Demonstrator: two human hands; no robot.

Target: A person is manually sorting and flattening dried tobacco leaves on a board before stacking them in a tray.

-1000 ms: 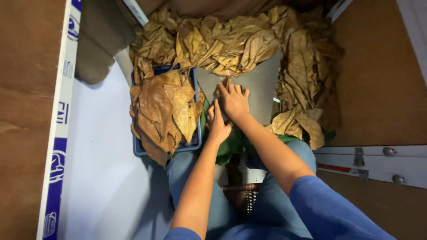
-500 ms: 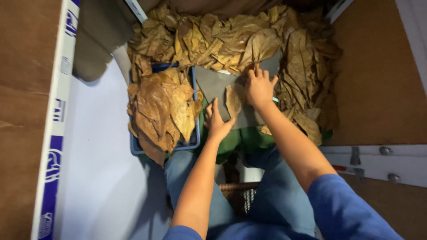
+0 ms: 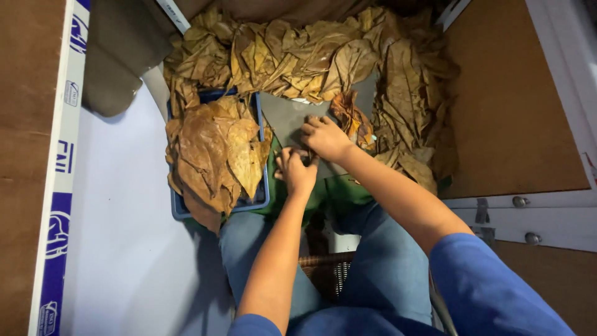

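Crumpled reddish-brown dried leaf lies on the grey flat board, touching right hand, whose fingers are loosely spread; left hand is curled, contents unclear.

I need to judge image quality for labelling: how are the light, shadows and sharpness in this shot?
Head view: even, soft light; the dried leaves and both hands, left hand, right hand, are fairly sharp; dark shadow lies between the knees; straight edges bend slightly toward the frame borders.

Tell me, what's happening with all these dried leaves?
A seated person works over a grey board ringed by heaped dry brown leaves. The right hand rests on the board beside a crumpled reddish leaf; the left hand is just below it. A blue tray alongside holds flattened leaves.
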